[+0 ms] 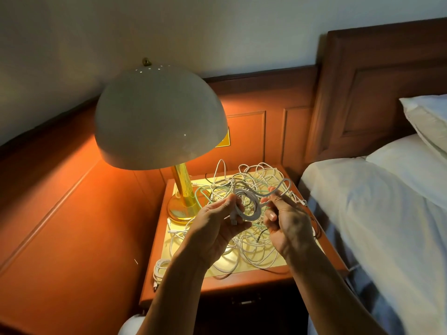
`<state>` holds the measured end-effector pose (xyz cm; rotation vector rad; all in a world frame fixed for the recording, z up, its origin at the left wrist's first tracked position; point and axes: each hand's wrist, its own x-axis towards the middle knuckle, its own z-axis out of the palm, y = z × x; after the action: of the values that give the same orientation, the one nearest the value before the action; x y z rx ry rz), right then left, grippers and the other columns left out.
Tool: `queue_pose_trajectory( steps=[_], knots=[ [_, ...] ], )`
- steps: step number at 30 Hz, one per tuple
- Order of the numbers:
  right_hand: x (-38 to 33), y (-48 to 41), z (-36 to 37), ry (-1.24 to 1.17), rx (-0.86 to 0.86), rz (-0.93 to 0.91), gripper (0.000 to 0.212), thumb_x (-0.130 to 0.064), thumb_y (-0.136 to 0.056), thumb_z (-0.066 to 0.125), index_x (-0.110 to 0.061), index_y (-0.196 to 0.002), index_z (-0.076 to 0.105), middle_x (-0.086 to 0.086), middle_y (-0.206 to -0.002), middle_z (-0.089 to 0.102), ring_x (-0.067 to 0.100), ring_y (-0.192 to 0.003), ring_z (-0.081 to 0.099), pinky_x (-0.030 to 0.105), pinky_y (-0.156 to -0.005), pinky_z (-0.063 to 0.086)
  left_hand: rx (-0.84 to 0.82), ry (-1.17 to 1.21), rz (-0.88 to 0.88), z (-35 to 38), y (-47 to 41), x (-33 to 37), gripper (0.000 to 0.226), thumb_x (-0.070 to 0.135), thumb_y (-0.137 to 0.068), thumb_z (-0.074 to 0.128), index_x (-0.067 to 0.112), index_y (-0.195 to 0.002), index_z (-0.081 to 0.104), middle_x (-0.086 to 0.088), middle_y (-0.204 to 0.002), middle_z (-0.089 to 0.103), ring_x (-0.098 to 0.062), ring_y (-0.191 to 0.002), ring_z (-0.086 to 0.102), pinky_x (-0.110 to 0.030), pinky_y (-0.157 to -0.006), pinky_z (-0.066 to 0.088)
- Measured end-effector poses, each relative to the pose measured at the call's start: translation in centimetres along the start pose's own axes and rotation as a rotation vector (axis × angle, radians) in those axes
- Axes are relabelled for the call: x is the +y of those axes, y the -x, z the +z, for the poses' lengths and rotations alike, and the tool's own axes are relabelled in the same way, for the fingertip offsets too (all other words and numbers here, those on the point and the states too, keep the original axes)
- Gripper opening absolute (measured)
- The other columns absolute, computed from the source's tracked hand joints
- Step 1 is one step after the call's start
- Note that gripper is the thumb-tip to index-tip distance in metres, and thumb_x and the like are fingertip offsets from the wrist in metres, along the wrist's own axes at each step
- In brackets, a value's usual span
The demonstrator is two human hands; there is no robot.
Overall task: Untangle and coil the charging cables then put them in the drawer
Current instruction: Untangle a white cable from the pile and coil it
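A white cable (250, 218), part-coiled in small loops, spans between the left hand (217, 222) and right hand (287, 224), both pinching it.

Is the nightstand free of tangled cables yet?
No: a tangle of cables covers the nightstand beside the lamp, while the left hand and right hand hold one white cable above it.

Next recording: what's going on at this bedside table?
A person holds a white cable in loops, the left hand gripping the coil and the right hand pinching the free length. Below them a tangled pile of cables covers the bedside table beside a lit lamp. One coiled cable lies at its front left corner.
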<state>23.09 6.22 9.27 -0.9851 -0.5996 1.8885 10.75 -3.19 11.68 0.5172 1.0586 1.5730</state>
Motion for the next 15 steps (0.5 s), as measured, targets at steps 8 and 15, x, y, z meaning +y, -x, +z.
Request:
queue_pose_trajectory(
  steps=[8, 15],
  knots=[
    [0.6, 1.0, 0.4, 0.2, -0.111, -0.091, 0.014, -0.014, -0.097, 0.063, -0.012, -0.105, 0.074, 0.0, -0.06, 0.067, 0.009, -0.045, 0.042, 0.021, -0.042, 0.036, 0.042, -0.013, 0.095, -0.2, 0.0, 0.3, 0.027, 0.02, -0.1, 0.057, 0.001, -0.088, 0.071, -0.017, -0.102, 0.072, -0.031, -0.092, 0.071, -0.032, -0.069, 0.062],
    [1.0, 1.7, 0.7, 0.216, -0.207, -0.116, 0.026, -0.025, -0.096, 0.061, -0.007, -0.111, 0.072, 0.002, -0.056, 0.048, 0.013, -0.049, 0.031, 0.03, -0.049, 0.025, 0.065, -0.04, 0.068, 0.0, 0.0, 0.1, 0.026, 0.017, -0.096, 0.06, 0.006, -0.083, 0.079, -0.018, -0.093, 0.07, -0.037, -0.096, 0.065, -0.037, -0.073, 0.065]
  ],
)
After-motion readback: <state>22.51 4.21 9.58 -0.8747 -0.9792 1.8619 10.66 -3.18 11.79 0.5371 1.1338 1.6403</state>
